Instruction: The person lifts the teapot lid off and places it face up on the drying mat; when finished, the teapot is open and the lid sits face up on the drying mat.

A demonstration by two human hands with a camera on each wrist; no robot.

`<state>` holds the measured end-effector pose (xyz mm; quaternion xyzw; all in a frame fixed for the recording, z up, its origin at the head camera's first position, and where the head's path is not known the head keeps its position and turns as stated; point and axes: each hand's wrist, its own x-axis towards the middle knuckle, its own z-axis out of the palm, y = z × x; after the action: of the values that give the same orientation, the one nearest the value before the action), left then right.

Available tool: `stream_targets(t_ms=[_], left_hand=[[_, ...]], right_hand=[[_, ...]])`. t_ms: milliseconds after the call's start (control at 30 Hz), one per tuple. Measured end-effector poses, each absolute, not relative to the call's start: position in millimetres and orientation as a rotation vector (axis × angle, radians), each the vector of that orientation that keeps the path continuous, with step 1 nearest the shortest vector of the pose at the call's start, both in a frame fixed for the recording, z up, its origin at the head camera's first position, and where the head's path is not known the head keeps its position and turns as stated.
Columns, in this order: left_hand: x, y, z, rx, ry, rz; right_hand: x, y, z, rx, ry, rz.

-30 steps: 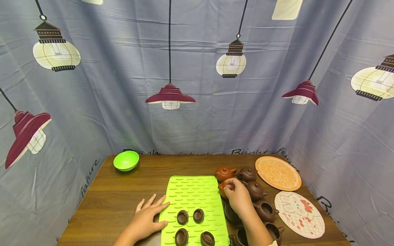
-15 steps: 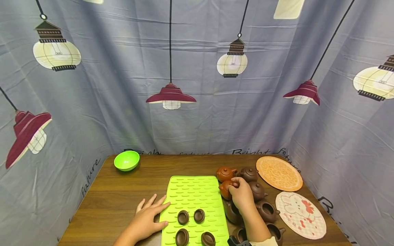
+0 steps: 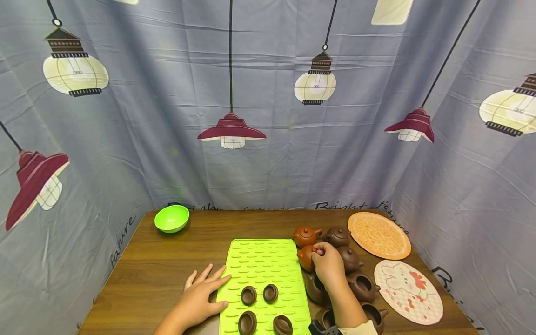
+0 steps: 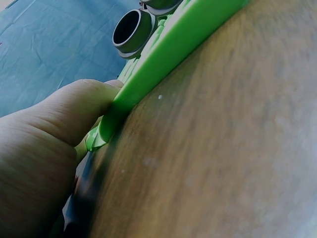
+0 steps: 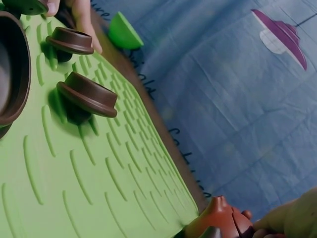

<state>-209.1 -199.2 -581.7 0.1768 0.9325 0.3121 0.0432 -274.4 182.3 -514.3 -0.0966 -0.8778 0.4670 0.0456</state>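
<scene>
My right hand point(image 3: 328, 265) pinches the right side of a small orange-brown teapot point(image 3: 306, 258) with thumb and fingertips. Its fingers hide whether they grip the lid or the handle. In the right wrist view the same teapot point(image 5: 218, 220) shows at the bottom, beside my fingers. My left hand point(image 3: 201, 300) lies with spread fingers on the left edge of a green mat point(image 3: 264, 260); the left wrist view shows the thumb over that edge. Several dark brown teapot lids point(image 3: 249, 295) lie upside down on the mat's near half.
Another orange-brown teapot point(image 3: 305, 236) and dark lidded teapots point(image 3: 351, 259) stand close around the right hand. Open dark teapots point(image 3: 362, 287) stand nearer. A green bowl point(image 3: 172, 219) is at the back left. An orange round mat point(image 3: 378, 235) and a rabbit-print mat point(image 3: 408, 292) lie right.
My right hand has shifted slightly right on the orange-brown teapot, uncovering more of its body, and a black wrist strap has come into view. The left hand stays in place.
</scene>
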Motion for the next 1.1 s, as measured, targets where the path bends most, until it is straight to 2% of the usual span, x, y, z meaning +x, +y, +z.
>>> stream_targets(t_ms=[533, 933, 1100], left_hand=[[-209.5, -198.6, -580.6, 0.543, 2.851, 0.953], [-208.8, -200.5, -578.4, 0.539, 2.848, 0.963], [-207.5, -199.4, -578.6, 0.541, 2.841, 0.97]], right_hand=[[-273.6, 183.1, -509.2, -0.329, -2.662, 1.411], [-268.6, 169.0, -492.2, -0.285, -2.647, 1.645], [-265.9, 159.0, -492.2, -0.234, -2.562, 1.896]])
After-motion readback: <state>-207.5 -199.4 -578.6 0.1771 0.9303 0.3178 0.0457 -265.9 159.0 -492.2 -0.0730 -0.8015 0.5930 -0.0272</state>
